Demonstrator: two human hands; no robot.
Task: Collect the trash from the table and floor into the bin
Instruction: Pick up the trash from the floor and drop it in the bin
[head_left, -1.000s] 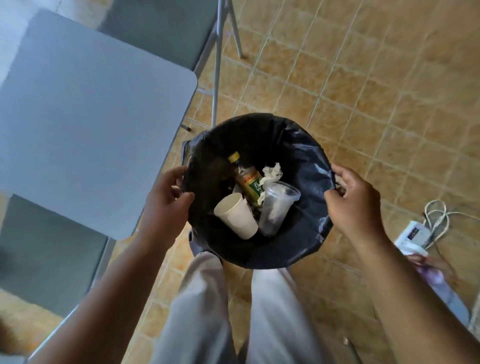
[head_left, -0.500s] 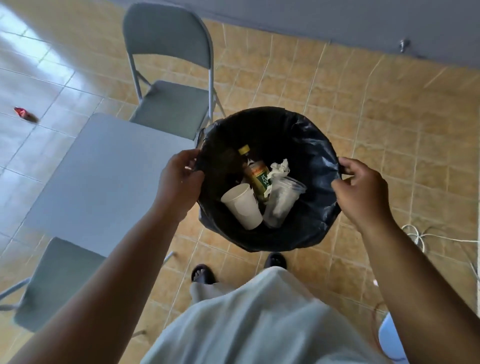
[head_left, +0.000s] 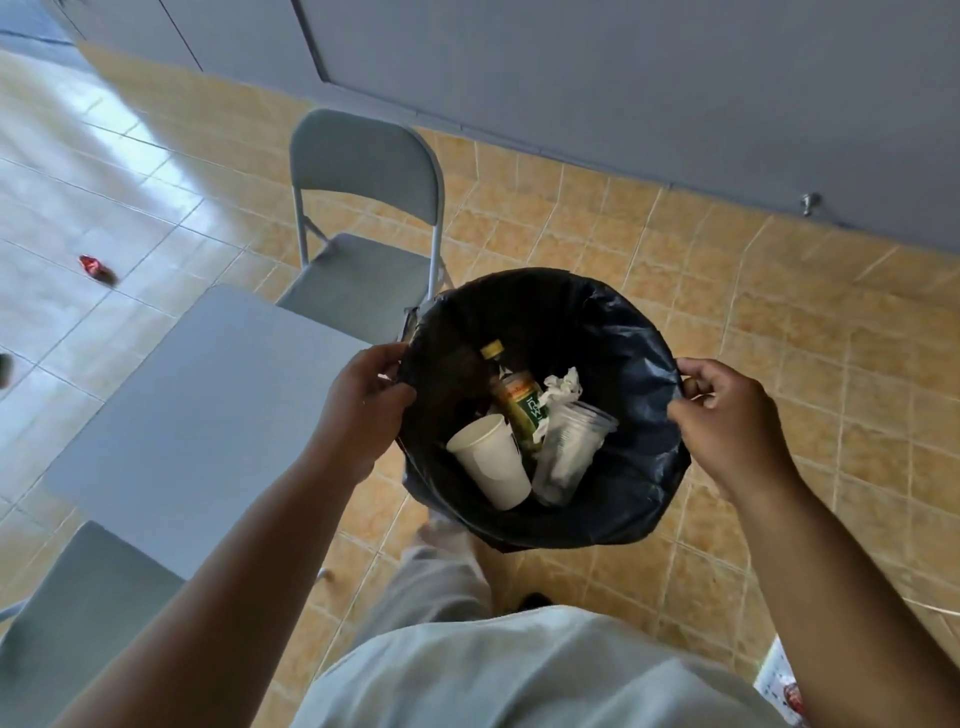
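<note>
Tan floor tiles (head_left: 779, 338) run up to a grey wall (head_left: 571, 78), and I look down on them over the bin (head_left: 644, 457), which I hold by its rim. My left grip (head_left: 358, 410) curls round the black liner's edge at the bin's 9 o'clock, and my right grip (head_left: 732, 421) pinches the edge at 3 o'clock.

Inside the bin, a white paper cup (head_left: 491, 462) lies at 7 o'clock with a clear plastic cup (head_left: 569, 452) just beside it at 5 o'clock. A yellow-capped bottle (head_left: 514, 400) lies near the middle, and a crumpled tissue (head_left: 561, 387) touches it.

The grey counter (head_left: 197, 426) sits at 9 o'clock from the bin, and a folding chair (head_left: 363, 228) at 11 o'clock. A red wrapper (head_left: 93, 266) lies on the floor at 10 o'clock, well beyond the counter.
</note>
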